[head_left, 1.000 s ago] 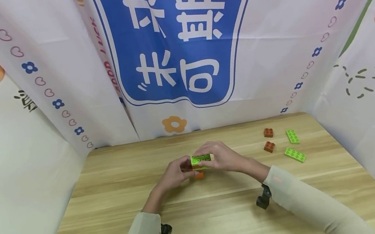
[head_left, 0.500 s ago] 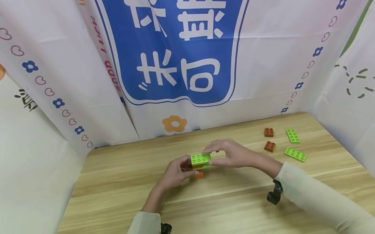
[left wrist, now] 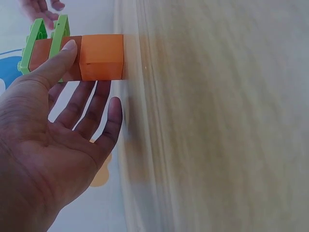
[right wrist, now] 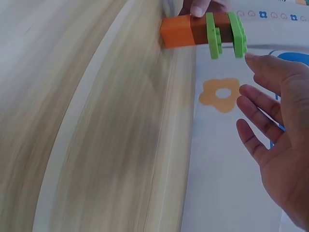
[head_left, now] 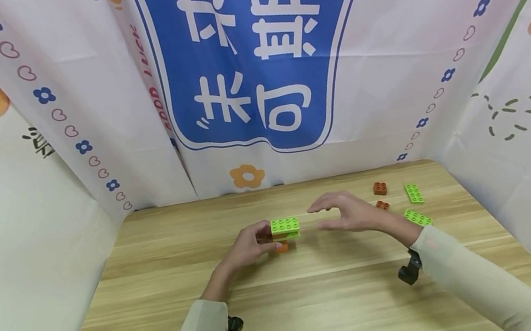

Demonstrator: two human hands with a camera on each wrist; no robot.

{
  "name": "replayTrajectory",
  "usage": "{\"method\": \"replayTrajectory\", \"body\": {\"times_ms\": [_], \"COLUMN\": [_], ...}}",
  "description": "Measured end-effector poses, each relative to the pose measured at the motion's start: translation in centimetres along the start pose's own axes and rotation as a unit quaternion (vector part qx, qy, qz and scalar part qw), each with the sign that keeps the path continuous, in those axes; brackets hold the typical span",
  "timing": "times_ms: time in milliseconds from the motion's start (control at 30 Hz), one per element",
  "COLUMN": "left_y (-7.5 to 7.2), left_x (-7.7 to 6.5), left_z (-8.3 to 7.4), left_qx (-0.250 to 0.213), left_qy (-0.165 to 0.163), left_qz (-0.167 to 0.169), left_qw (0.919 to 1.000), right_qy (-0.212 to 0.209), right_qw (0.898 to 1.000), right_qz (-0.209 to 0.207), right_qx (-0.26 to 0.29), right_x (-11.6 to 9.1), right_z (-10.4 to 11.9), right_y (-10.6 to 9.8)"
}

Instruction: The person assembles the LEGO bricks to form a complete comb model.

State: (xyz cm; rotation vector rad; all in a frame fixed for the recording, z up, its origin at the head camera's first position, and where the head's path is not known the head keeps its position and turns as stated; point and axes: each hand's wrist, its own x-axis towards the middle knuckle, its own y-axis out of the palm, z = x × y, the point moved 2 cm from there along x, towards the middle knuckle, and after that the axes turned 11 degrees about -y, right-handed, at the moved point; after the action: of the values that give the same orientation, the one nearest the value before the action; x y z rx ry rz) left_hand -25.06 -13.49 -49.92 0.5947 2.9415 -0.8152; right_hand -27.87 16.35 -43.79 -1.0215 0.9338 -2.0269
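A small tower of toy building bricks stands on the table. An orange block (left wrist: 102,57) forms its base, with brown bricks (right wrist: 198,30) and two bright green plates (head_left: 285,224) stacked alternately above. The green plates stick out past the bricks on the right-hand side. My left hand (head_left: 248,245) holds the tower from the left, its thumb (left wrist: 60,65) against the lower brown brick and its other fingers behind. Just right of the tower, my right hand (head_left: 348,212) hovers with nothing in it, fingers parted from the thumb and apart from the bricks.
Two loose brown bricks (head_left: 380,188) lie at the back right of the wooden table (head_left: 314,304). Beside them lie two loose green plates (head_left: 414,194), one partly covered by the right forearm. Printed cloth (head_left: 386,88) hangs around the table's back and sides.
My right hand has let go of the top green plate and moved right, away from the tower. The left hand keeps its hold; the tower stays in place.
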Motion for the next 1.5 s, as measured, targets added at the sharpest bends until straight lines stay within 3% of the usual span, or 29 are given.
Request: {"method": "replayTrajectory", "body": {"times_ms": [767, 1033, 1233, 1500], "left_y": [0.0, 0.0, 0.0, 0.0], "left_x": [-0.1, -0.1, -0.1, -0.1], "left_z": [0.0, -0.1, -0.1, 0.0], "left_qx": [-0.002, -0.002, -0.002, -0.004], "left_qy": [-0.007, -0.007, -0.007, -0.013], "left_qz": [-0.001, 0.006, 0.006, 0.006], "left_qw": [1.0, 1.0, 1.0, 0.9999], "right_qy": [0.015, 0.039, 0.052, 0.095], "right_qw": [0.999, 0.999, 0.998, 0.995], "right_qz": [0.004, 0.009, 0.019, 0.029], "right_qx": [-0.029, -0.019, -0.043, -0.03], "right_x": [-5.5, -7.4, -8.7, -10.0], "right_z": [-3.2, -4.4, -5.3, -6.1], "right_y": [-3.5, -4.4, -4.8, -5.4]}}
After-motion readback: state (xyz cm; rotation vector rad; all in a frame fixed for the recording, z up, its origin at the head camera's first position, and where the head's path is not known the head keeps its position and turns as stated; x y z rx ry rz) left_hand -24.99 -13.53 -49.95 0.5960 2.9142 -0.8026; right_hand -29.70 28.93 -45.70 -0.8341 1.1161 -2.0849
